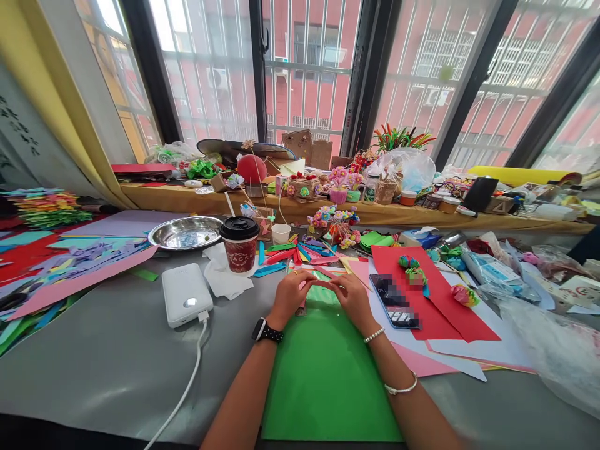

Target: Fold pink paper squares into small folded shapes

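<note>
Between my two hands a narrow pinkish-red paper strip (pixel 321 284) is stretched, pinched at both ends. My left hand (pixel 291 292), with a black-strapped watch on its wrist, has its fingertips closed on the left end. The other end is pinched by my right hand (pixel 352 299), which has a white bracelet at the wrist. Both hands are above the far part of a large green sheet (pixel 330 375). Just beyond them lies a heap of folded coloured paper strips (pixel 300 250). A phone (pixel 396 303) rests to the right of my right hand.
A white power bank (pixel 186 295) with a cable lies at left, near a lidded paper cup (pixel 239 247) and a metal plate (pixel 185 232). Red paper (pixel 434 312) with small folded paper balls is at right. A plastic bag (pixel 553 350) and crafts on the sill (pixel 300 187) surround the workspace.
</note>
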`<state>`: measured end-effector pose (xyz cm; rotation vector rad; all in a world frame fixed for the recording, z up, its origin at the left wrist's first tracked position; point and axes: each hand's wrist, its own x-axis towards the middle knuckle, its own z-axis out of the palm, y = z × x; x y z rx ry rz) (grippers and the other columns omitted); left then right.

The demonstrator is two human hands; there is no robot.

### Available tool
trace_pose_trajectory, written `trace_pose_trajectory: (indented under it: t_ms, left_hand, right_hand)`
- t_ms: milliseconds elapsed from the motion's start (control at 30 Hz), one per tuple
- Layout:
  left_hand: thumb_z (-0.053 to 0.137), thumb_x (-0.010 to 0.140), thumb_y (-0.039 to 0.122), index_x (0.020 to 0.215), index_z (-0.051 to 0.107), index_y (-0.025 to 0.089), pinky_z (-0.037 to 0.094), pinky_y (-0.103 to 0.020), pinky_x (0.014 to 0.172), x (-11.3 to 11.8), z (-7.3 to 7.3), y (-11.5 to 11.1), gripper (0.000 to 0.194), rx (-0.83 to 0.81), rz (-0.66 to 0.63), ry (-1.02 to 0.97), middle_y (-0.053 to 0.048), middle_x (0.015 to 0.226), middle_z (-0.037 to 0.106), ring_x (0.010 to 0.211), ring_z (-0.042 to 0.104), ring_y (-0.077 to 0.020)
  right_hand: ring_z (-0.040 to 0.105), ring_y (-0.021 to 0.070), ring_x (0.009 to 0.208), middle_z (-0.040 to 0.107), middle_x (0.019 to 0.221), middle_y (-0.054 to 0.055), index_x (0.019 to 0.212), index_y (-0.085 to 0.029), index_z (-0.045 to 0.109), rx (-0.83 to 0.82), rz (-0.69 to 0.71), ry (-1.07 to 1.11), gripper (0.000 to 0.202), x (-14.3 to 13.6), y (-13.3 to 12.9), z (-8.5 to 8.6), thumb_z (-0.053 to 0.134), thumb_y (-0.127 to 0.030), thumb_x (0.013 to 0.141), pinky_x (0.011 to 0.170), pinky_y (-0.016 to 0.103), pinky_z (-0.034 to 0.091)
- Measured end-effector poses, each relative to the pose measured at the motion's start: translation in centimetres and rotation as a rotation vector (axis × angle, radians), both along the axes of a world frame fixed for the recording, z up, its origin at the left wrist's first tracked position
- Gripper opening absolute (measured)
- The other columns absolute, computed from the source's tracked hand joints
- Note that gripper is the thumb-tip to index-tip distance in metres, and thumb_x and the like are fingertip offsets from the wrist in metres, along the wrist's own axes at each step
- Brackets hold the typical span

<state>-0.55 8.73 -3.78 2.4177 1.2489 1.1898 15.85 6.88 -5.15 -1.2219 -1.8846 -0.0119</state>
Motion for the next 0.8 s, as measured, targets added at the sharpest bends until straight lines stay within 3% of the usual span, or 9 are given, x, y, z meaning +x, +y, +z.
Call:
trace_pose_trajectory:
  t_ms: [133, 300, 400, 533, 800]
  left_hand:
    - [0.045, 0.077, 0.024, 0.079, 0.059, 0.02, 0.04, -0.024, 0.069, -0.21, -0.05, 0.21, 0.015, 0.003, 0.04, 0.018, -0.001, 0.082, 0.062, 0.078, 0.054, -0.0141]
    - [0.042, 0.078, 0.024, 0.085, 0.058, 0.02, 0.039, -0.026, 0.074, -0.39, 0.19, 0.23, 0.018, 0.065, 0.18, -0.055, -0.003, 0.085, 0.061, 0.083, 0.053, -0.0149]
    - [0.047, 0.075, 0.025, 0.09, 0.058, 0.02, 0.039, -0.027, 0.077, -0.09, 0.17, 0.06, 0.018, 0.094, 0.092, -0.027, -0.003, 0.09, 0.06, 0.087, 0.051, -0.0153]
    - [0.046, 0.076, 0.025, 0.082, 0.06, 0.021, 0.04, -0.023, 0.068, 0.38, 0.0, -0.2, 0.016, 0.011, -0.033, 0.094, -0.002, 0.082, 0.062, 0.078, 0.054, -0.0139]
    - [0.043, 0.077, 0.023, 0.082, 0.059, 0.021, 0.038, -0.022, 0.062, 0.14, -0.1, -0.02, 0.017, 0.048, 0.145, 0.137, -0.001, 0.081, 0.064, 0.075, 0.056, -0.0143]
  right_hand:
    - [0.051, 0.0179, 0.074, 0.06, 0.074, 0.005, 0.076, -0.017, 0.059, -0.004, -0.025, -0.006, 0.012, 0.1, 0.07, 0.06, 0.047, -0.022, 0.076, 0.067, 0.029, 0.04]
    - [0.052, 0.0178, 0.074, 0.06, 0.072, 0.004, 0.075, -0.018, 0.059, 0.016, -0.074, 0.009, 0.013, 0.35, 0.23, -0.03, 0.047, -0.023, 0.077, 0.067, 0.029, 0.039]
    - [0.052, 0.0175, 0.073, 0.06, 0.072, 0.004, 0.076, -0.019, 0.059, 0.005, -0.016, -0.021, 0.013, 0.14, 0.1, 0.04, 0.047, -0.024, 0.077, 0.066, 0.029, 0.04]
    - [0.051, 0.0178, 0.075, 0.06, 0.075, 0.004, 0.079, -0.019, 0.059, -0.008, 0.049, -0.06, 0.013, -0.23, -0.17, 0.11, 0.047, -0.021, 0.077, 0.067, 0.029, 0.04]
    - [0.055, 0.0167, 0.072, 0.062, 0.074, 0.004, 0.077, -0.018, 0.06, -0.023, -0.132, 0.086, 0.016, 0.34, 0.15, -0.11, 0.045, -0.023, 0.077, 0.066, 0.027, 0.041]
